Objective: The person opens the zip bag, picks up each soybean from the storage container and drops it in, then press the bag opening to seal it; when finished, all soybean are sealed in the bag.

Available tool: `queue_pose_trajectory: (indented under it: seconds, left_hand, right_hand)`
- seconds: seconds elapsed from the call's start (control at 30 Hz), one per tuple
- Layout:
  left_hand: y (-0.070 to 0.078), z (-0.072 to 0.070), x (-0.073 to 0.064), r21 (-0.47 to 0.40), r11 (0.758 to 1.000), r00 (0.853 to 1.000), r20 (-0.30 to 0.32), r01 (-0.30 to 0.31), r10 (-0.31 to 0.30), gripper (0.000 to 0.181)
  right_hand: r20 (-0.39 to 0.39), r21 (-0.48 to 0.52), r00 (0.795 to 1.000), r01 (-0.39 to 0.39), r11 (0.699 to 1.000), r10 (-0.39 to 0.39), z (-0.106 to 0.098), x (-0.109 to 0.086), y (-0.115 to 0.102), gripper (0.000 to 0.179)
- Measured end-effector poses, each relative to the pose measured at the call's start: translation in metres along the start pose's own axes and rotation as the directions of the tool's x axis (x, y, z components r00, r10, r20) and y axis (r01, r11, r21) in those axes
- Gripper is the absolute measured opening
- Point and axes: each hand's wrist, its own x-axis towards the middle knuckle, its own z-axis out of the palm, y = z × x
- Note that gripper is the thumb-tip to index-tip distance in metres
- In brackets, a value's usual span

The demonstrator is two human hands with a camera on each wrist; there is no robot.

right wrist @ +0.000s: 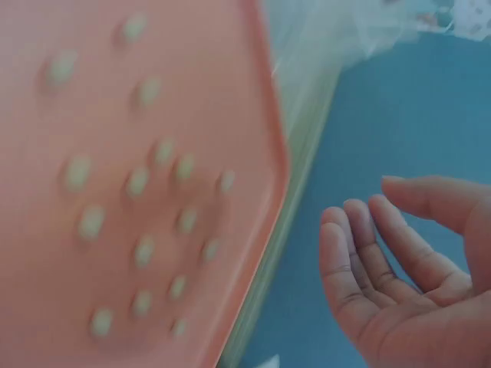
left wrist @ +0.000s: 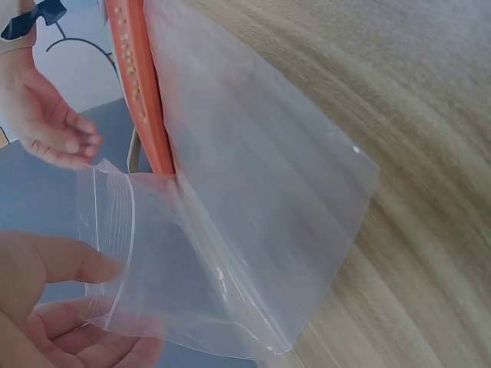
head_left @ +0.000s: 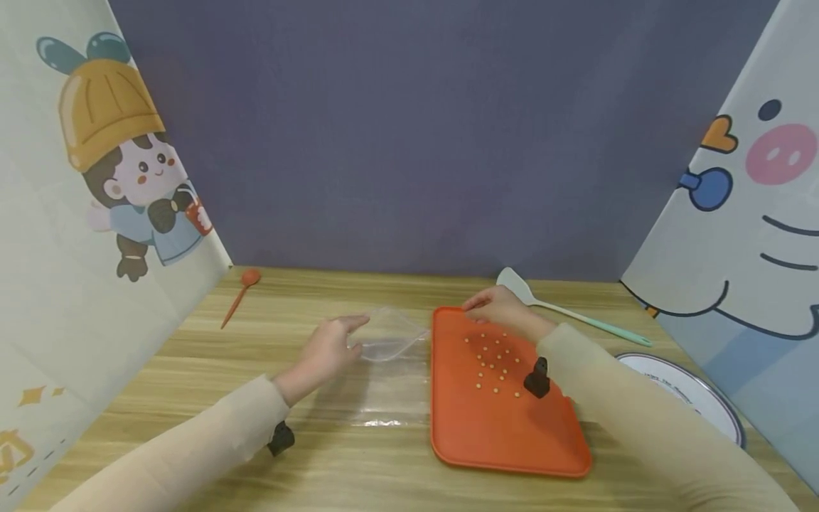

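The flat orange plastic tray (head_left: 505, 419) scattered with small yellow kernels (head_left: 494, 363) lies under the right hand (head_left: 502, 307), whose relaxed, empty fingers hover at its far edge. Just left of it, the left hand (head_left: 326, 352) pinches open the mouth of the clear zip-top plastic bag (head_left: 390, 370). This looks like readying the bag for filling; next the right hand needs a firm grip on the tray.

- The orange tray (head_left: 505, 427) fills the middle-right of the wooden table (head_left: 320, 469), with small yellow kernels (head_left: 493, 363) scattered over its far half.
- A clear zip bag (head_left: 390, 370) lies against the tray's left edge, its mouth lifted.
- Bare wood runs along the near edge and across the left side, up to the orange spoon (head_left: 239, 295) by the far-left corner.
- A pale spatula (head_left: 563, 309) bars the far-right side; a plate (head_left: 691, 387) sits at the right edge.
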Motion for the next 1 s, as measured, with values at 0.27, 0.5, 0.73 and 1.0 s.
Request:
queue_pose_trajectory:
  seconds: [0.27, 0.5, 0.73, 1.0]
  left_hand:
    - [0.001, -0.001, -0.001, 0.021, 1.000, 1.000, 0.001, -0.008, 0.008, 0.056]
    - [-0.002, 0.002, -0.002, 0.056, 0.998, 0.999, -0.012, -0.034, 0.035, 0.056]
    - [-0.005, 0.002, -0.002, 0.058, 0.998, 0.999, -0.010, -0.034, 0.034, 0.056]
    - [-0.005, 0.003, -0.004, 0.042, 0.998, 0.999, -0.024, -0.043, 0.044, 0.057]
  right_hand:
    - [-0.008, -0.077, 1.000, 0.012, 0.997, -0.013, -0.027, 0.002, 0.039, 0.033]
    - [0.014, -0.017, 0.999, -0.040, 0.999, 0.040, -0.032, -0.002, 0.068, 0.029]
    - [0.044, 0.017, 0.998, -0.045, 0.999, 0.044, -0.029, -0.003, 0.082, 0.027]
    - [0.030, 0.018, 0.999, -0.027, 0.999, 0.026, -0.029, 0.002, 0.091, 0.026]
